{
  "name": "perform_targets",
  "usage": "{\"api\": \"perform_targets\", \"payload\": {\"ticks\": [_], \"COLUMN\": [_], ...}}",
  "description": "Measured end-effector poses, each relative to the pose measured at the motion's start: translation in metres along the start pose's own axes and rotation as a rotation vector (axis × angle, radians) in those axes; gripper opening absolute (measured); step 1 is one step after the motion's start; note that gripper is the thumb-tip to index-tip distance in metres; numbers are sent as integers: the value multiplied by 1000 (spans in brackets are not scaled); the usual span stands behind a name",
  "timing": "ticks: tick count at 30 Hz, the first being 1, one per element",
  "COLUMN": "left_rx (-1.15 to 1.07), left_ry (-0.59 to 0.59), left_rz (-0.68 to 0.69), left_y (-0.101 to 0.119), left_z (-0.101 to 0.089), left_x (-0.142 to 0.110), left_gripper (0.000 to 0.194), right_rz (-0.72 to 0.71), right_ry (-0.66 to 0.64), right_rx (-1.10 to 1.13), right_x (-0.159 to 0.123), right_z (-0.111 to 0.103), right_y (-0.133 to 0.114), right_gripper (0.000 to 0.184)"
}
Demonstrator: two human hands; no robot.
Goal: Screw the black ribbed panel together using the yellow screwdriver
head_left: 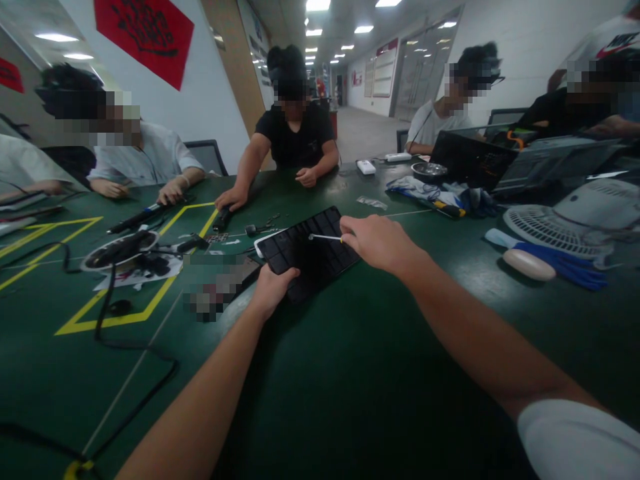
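Note:
A dark tablet (323, 267) with a glossy black screen is tilted up over the green table in front of me. My left hand (274, 288) grips its lower left edge, the thumb lying on the screen. Between the fingertips of my right hand (377, 241) is a thin white stick (326, 237) with a small rounded tip and a bit of yellow near my fingers. The tip is over the screen; whether it touches the glass I cannot tell. Behind the tablet's left edge a white object (259, 248) peeks out, mostly hidden.
A partly blurred flat device (245, 275) lies left of the tablet. Further left are a cluttered dish (120, 249), yellow tape (113, 323) and a black cable (103, 320). A white fan (560, 217), blue glove (573, 267) and laptop (470, 160) stand right. Several people sit around the table.

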State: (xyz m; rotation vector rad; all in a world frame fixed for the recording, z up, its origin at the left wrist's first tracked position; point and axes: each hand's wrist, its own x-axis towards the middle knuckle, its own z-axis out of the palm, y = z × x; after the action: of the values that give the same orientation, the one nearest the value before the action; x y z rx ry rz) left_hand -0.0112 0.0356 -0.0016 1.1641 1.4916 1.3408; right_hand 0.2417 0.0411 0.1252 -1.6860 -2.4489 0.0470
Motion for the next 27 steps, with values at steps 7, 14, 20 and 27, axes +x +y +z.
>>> {"api": "perform_targets", "payload": {"ticks": [7, 14, 20, 27], "left_rx": [-11, -3, 24, -4], "left_ry": [6, -10, -12, -16], "left_rz": [10, 18, 12, 14], "left_y": [0, -1, 0, 3], "left_z": [0, 0, -1, 1], "left_x": [0, 0, -1, -3], "left_gripper": [45, 42, 41, 43], "right_rz": [-3, -11, 1, -29], "right_ry": [58, 65, 124, 80], "right_rx": [4, 6, 37, 63], "right_x": [1, -2, -5, -1], "right_z": [0, -6, -16, -10], "right_y": [6, 10, 21, 18], "right_gripper": [20, 21, 21, 20]}}
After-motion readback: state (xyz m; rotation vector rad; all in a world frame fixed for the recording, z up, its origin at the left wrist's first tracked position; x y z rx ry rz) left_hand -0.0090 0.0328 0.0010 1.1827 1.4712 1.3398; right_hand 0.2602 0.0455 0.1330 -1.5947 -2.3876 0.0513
